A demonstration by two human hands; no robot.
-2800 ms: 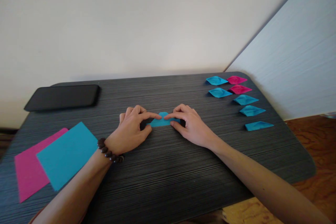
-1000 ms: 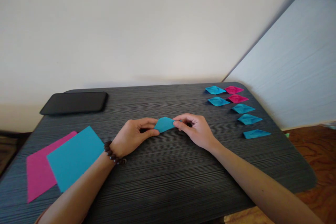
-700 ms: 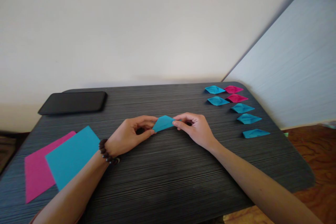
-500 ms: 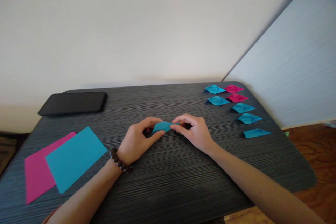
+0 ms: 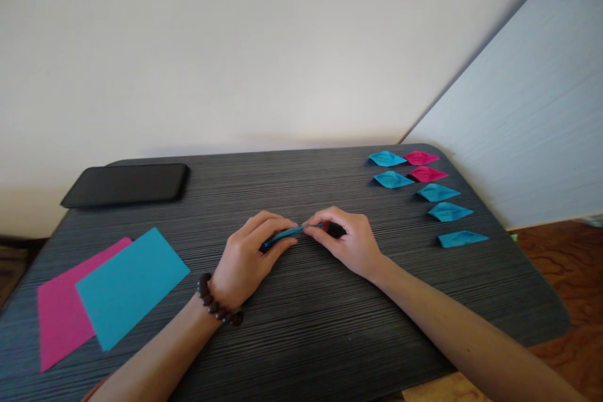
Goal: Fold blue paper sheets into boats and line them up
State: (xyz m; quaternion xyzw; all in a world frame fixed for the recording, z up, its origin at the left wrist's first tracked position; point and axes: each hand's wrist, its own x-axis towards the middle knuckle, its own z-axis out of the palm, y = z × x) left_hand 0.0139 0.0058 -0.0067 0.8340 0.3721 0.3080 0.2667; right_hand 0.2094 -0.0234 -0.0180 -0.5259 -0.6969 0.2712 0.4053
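Observation:
Between my two hands is a small folded piece of blue paper [image 5: 283, 234], seen nearly edge-on as a narrow strip. My left hand [image 5: 249, 254], with a dark beaded bracelet [image 5: 217, 308] at its wrist, pinches the paper's left part between thumb and fingers. The right end is pinched by the thumb and fingertips of my right hand [image 5: 348, 237]. My fingers cover both ends of the paper. Both hands are over the middle of the dark table [image 5: 301, 333].
Folded blue paper boats [image 5: 393, 179] and pink ones [image 5: 428, 174] stand at the right, with a flatter folded blue piece [image 5: 462, 239] nearest me. At the left, a blue sheet [image 5: 132, 289] overlaps a pink sheet [image 5: 61, 308]. Behind them lies a black flat case [image 5: 125, 185].
The paper in my hands has turned from showing its broad blue face to nearly edge-on. My left fingers have come over its top. Both hands still grip it.

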